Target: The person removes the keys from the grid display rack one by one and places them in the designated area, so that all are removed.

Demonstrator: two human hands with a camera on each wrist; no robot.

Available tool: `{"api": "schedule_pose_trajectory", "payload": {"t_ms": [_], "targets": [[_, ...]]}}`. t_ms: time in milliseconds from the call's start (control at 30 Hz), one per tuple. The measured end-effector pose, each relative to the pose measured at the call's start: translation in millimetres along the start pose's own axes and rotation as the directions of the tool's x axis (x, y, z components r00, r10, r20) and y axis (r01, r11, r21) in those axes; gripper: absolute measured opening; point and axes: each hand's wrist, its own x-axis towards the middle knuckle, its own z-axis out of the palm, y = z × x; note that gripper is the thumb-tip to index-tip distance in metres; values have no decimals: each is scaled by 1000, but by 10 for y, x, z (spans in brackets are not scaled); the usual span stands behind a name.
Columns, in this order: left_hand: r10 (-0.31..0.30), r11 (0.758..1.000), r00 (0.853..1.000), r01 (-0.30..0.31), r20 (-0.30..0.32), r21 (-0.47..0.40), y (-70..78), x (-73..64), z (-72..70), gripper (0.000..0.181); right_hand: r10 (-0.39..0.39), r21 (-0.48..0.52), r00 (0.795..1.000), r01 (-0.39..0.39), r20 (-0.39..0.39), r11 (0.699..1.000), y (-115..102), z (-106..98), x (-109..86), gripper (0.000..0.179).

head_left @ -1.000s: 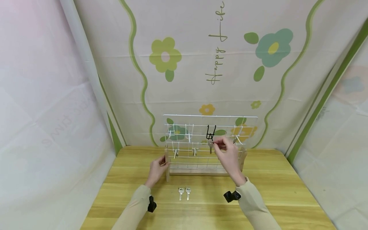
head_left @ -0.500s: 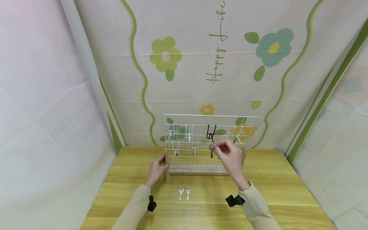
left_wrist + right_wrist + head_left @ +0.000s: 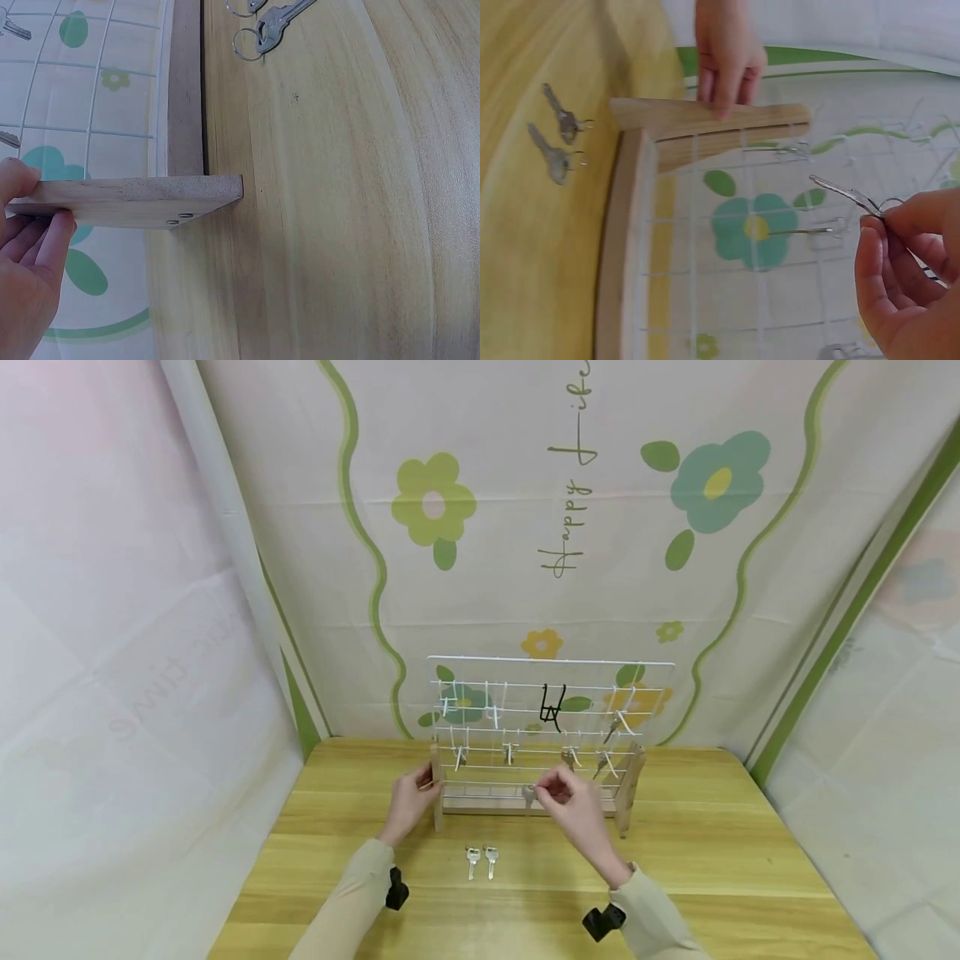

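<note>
A white wire grid rack [image 3: 551,660] on a wooden stand is set at the back of the table. My left hand [image 3: 409,802] grips the stand's left wooden side piece [image 3: 112,196], thumb on one face and fingers on the other. Between thumb and fingertips, my right hand [image 3: 576,810] pinches a silver key [image 3: 847,193] by its small ring end. That key hangs in front of the rack's lower bar, below the hooks. Higher on the grid is a black hook [image 3: 551,706] with no key visible on it. Other keys hang from several white hooks, among them one key [image 3: 611,727] at upper right.
Two silver keys with rings, a left key [image 3: 472,862] and a right key [image 3: 492,862], lie side by side on the wooden table [image 3: 360,893] before the rack. A flower-printed cloth [image 3: 480,593] rises behind the rack, with pale cloth on both sides.
My right hand has moved from beside the black hook down and to the left, carrying the key. My left hand keeps its place on the stand.
</note>
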Motion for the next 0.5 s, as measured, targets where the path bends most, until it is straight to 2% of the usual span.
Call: {"api": "schedule_pose_trajectory", "payload": {"t_ms": [233, 500], "targets": [[3, 1000, 1000, -3, 0, -11, 6, 3, 4, 45, 113, -25, 988, -111, 100, 993, 186, 160, -147, 14], [11, 1000, 1000, -11, 2, -17, 4, 6, 4, 46, 160, -52, 974, -153, 163, 987, 394, 339, -328, 14]]}}
